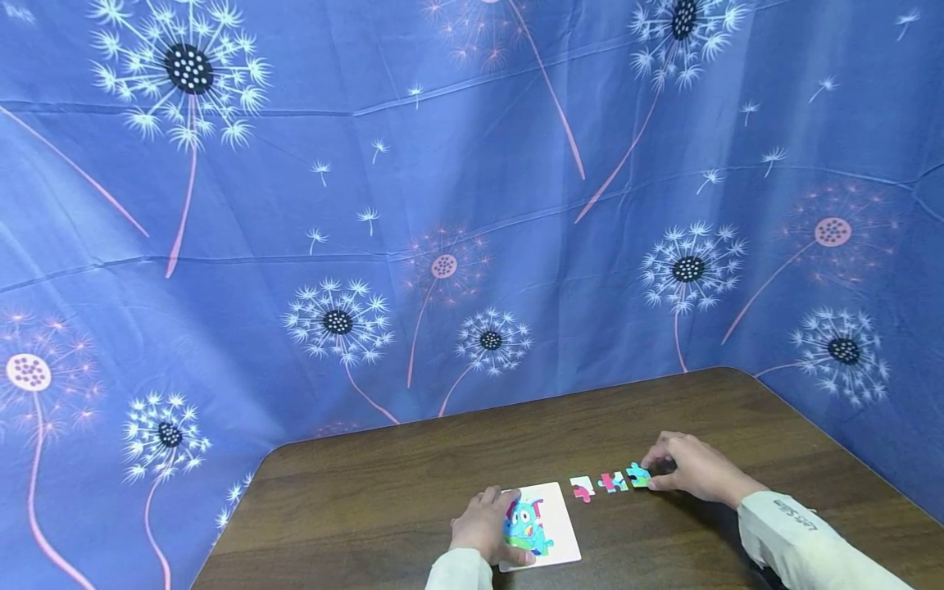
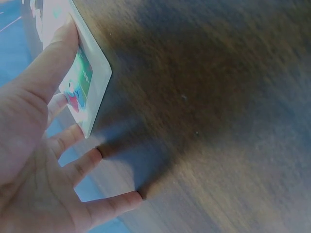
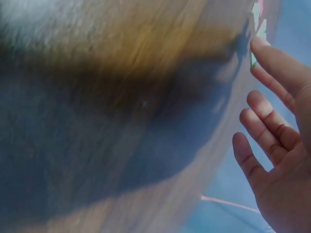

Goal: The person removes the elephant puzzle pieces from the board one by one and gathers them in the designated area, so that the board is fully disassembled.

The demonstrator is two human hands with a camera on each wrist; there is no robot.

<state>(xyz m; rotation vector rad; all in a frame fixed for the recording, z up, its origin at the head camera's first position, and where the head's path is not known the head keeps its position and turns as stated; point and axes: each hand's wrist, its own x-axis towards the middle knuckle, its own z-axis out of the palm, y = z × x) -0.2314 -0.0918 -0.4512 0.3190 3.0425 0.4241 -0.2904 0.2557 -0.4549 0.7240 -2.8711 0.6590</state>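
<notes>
A white square puzzle board with a blue cartoon creature on it lies near the table's front. My left hand rests at its left side, thumb on the board's face. In the left wrist view, the left hand's fingers are spread, some touching the table beside the board's corner. My right hand pinches a blue-green puzzle piece between thumb and forefinger. Left of that piece lie a pink, white and blue puzzle piece and a white and pink puzzle piece.
The brown wooden table has rounded far corners. Behind it and along its right side hangs a blue curtain with dandelion prints. The loose pieces form a row to the right of the board.
</notes>
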